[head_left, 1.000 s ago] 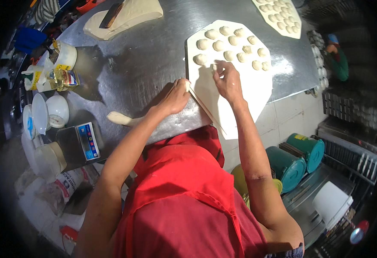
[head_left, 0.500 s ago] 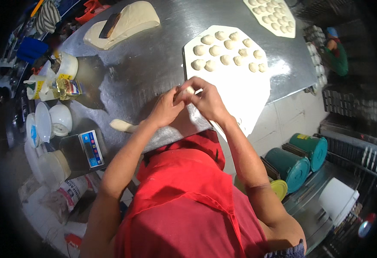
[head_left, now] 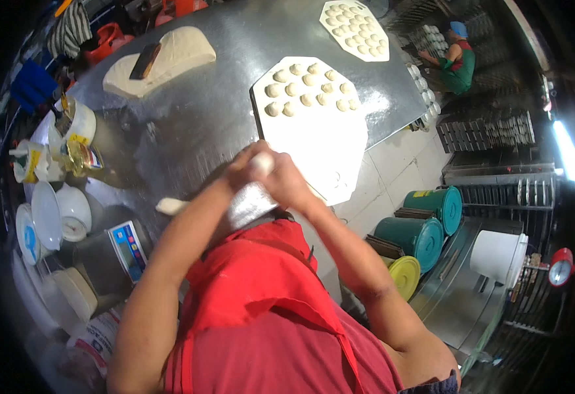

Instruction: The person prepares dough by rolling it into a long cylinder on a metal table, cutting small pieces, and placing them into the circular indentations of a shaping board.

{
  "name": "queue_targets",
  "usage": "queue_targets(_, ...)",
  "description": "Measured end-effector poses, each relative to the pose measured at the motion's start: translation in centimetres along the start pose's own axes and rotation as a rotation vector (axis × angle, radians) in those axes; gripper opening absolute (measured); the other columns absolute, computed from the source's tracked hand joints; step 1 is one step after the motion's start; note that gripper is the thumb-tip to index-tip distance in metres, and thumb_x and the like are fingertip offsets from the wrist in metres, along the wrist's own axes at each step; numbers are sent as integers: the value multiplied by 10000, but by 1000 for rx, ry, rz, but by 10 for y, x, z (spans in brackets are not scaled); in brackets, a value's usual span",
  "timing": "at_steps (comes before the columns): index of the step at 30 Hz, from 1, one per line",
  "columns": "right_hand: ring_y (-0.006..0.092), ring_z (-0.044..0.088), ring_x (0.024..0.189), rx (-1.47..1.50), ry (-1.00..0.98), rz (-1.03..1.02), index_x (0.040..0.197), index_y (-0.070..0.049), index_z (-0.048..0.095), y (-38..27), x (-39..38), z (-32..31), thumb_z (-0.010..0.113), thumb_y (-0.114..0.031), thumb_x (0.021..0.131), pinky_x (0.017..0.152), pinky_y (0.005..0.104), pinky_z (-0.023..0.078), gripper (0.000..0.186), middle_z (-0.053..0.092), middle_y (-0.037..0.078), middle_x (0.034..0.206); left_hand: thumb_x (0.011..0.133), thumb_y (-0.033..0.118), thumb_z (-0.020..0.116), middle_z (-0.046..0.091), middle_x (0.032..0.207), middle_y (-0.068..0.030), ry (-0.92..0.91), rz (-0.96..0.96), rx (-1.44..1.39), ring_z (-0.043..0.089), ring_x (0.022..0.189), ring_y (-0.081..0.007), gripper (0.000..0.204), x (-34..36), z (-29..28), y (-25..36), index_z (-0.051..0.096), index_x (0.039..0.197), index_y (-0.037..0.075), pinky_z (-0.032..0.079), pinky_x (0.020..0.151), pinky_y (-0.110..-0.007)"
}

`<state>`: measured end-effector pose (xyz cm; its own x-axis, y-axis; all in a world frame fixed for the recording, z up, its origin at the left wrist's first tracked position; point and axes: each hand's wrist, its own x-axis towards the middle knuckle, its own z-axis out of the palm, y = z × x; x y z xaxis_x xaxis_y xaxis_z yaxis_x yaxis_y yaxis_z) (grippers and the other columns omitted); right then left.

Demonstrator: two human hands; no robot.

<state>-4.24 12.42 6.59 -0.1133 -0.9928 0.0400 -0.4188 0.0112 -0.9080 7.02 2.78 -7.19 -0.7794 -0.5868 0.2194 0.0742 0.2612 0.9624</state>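
Observation:
Near the table's front edge, my left hand (head_left: 239, 169) and my right hand (head_left: 286, 182) are brought together. Between them is a small pale dough ball (head_left: 262, 162), its top showing among the closed, slightly blurred fingers. Just beyond lies a white octagonal board (head_left: 314, 141), with several dough balls (head_left: 309, 79) in rows on its far half. A strip of dough (head_left: 169, 206) rests left of my left forearm, partly hidden by it. Farther off, a big slab of dough (head_left: 186, 51) carries a dark-bladed dough scraper (head_left: 146, 62).
The metal table (head_left: 228, 39) holds a second board of dough balls (head_left: 356, 29) at the far right. Tubs, bowls and a scale (head_left: 127, 250) crowd the left. Lidded green bins (head_left: 425, 236) stand at right. A co-worker (head_left: 458, 62) is by the far racks.
The view has shifted, bringing the co-worker more fully into sight. My hands have drawn closer around the dough ball, nearer to my body and off the board's edge.

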Motion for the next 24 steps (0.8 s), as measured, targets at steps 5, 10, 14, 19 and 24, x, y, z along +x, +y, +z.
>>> queue_targets(5, 257, 693, 887, -236, 65, 87, 1210, 9, 670, 74, 25, -68, 763, -169, 976, 860, 392, 576, 308, 645, 163, 1087, 1018, 274, 595, 717, 1083, -343, 46, -524, 418, 671, 1132, -554, 364, 17, 29, 13, 597, 1214, -32, 525, 988, -584)
queue_targets(10, 274, 712, 810, -265, 224, 317, 1287, 49, 624, 161, 61, -130, 808, -128, 955, 752, 407, 584, 418, 710, 181, 985, 1036, 152, 524, 576, 1455, -353, 36, -733, 372, 588, 1349, -481, 413, 1, 18, 14, 521, 1405, -33, 452, 1139, -522)
queue_targets(14, 362, 702, 880, -467, 227, 133, 1168, 11, 653, 203, 75, -131, 802, -152, 959, 780, 465, 569, 304, 678, 206, 1060, 1051, 149, 589, 613, 1447, -278, 126, -695, 413, 613, 1345, -409, 624, -14, 20, 20, 408, 1634, 20, 438, 1167, -471)
queue_targets(19, 402, 734, 1000, 37, -86, 302, 1248, -6, 680, 146, 41, -70, 686, -174, 986, 911, 505, 559, 312, 734, 249, 1056, 1049, 69, 619, 645, 1421, -237, 200, -715, 170, 675, 1259, -321, 653, -2, 9, 62, 392, 1661, 60, 515, 1083, -417)
queue_targets(24, 422, 550, 1420, 343, -611, 73, 1538, -8, 500, 124, 4, 72, 893, -221, 806, 1202, 479, 427, 858, 590, 264, 1508, 1058, 54, 618, 669, 1314, -114, 249, -501, -270, 684, 1122, -152, 595, 15, -20, 143, 451, 1629, 58, 538, 957, -271)
